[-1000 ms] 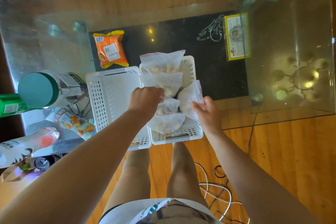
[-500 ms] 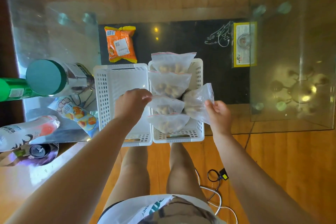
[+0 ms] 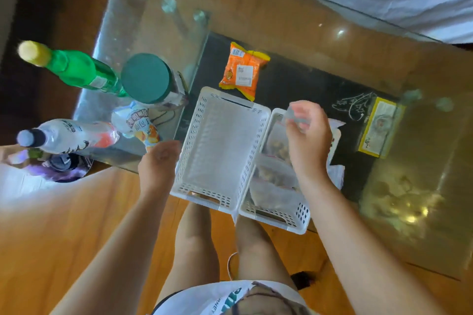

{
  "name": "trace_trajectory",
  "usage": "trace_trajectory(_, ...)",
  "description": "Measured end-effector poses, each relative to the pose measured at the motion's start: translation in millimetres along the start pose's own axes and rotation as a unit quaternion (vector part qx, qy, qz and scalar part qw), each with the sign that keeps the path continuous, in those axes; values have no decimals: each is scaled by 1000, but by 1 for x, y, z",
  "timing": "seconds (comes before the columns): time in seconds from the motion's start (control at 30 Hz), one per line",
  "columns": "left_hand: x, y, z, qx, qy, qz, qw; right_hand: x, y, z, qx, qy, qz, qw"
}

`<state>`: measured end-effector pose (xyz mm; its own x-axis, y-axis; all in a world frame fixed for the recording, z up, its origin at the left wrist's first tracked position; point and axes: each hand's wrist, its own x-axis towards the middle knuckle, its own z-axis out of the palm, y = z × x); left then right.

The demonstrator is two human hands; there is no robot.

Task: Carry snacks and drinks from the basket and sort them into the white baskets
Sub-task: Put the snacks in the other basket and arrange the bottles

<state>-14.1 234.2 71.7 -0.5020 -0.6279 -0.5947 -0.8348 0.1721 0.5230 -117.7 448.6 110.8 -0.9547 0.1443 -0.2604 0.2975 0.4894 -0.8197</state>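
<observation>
While the right hand (image 3: 305, 133) pinches a clear zip bag (image 3: 294, 116) over the filled white perforated basket (image 3: 276, 215), the left hand (image 3: 158, 161), loosely curled and holding nothing, hangs left of it; releasing the bag seems next.

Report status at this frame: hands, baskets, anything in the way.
Left hand open beside the empty left basket. Right hand over the right basket, fingers loosely curled; grip unclear. Clear bags fill that basket. Orange packet beyond, not obstructing.
</observation>
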Motion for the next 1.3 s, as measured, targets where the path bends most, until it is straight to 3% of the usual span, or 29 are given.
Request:
trace_trajectory(0.1,13,-15,-11,-36,35,-39,998,29,-17,50,4,-52,9,999)
trace_trajectory(0.27,55,-35,-13,-22,82,-95,992,85,-3,119,-63,-63,111,990)
trace_trajectory(0.37,78,-40,-10,-16,74,-126,989,109,8,140,-77,-38,190,978)
trace_trajectory(0.53,105,-40,-6,-110,40,-179,977,136,16,155,-114,-49,307,944)
trace_trajectory(0.73,121,-49,-7,-104,8,-206,973,146,17,158,-87,-68,314,943)
trace_trajectory(1.0,130,-55,-14,-84,-28,-208,974,145,13,162,-74,-35,304,949)
trace_trajectory(1.3,108,-50,-36,-116,-70,-162,977,117,-11,136,68,18,268,961)
